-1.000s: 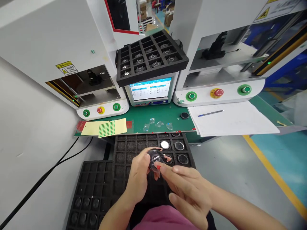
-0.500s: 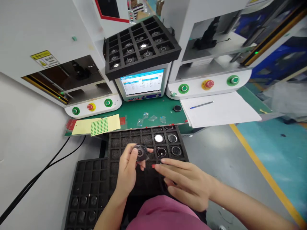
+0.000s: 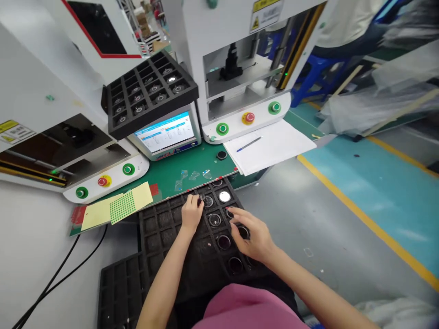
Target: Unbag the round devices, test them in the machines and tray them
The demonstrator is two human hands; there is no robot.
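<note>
Over the upper part of the black foam tray (image 3: 156, 224), my left hand (image 3: 192, 212) has its fingers wrapped round a small dark round part (image 3: 199, 201). That part is mostly hidden and lies close to the tray's compartments. My right hand (image 3: 252, 233) hovers above the tray's right side, fingers apart and curved, with something small and red at a fingertip. Round dark parts such as this one (image 3: 223, 242) fill compartments between and below the hands. One part (image 3: 224, 196) shines white.
Behind the tray is a green table edge (image 3: 164, 176) with clear plastic scraps, a sticker sheet (image 3: 123, 208), a round black piece (image 3: 222, 155), and papers (image 3: 274, 146) with a pen. Two machines flank a screen (image 3: 166, 132) under another foam tray (image 3: 152, 114).
My left hand has moved forward with the dark part, down to the tray's compartments. My right hand has shifted up beside the tray's right columns. The view has turned to the right.
</note>
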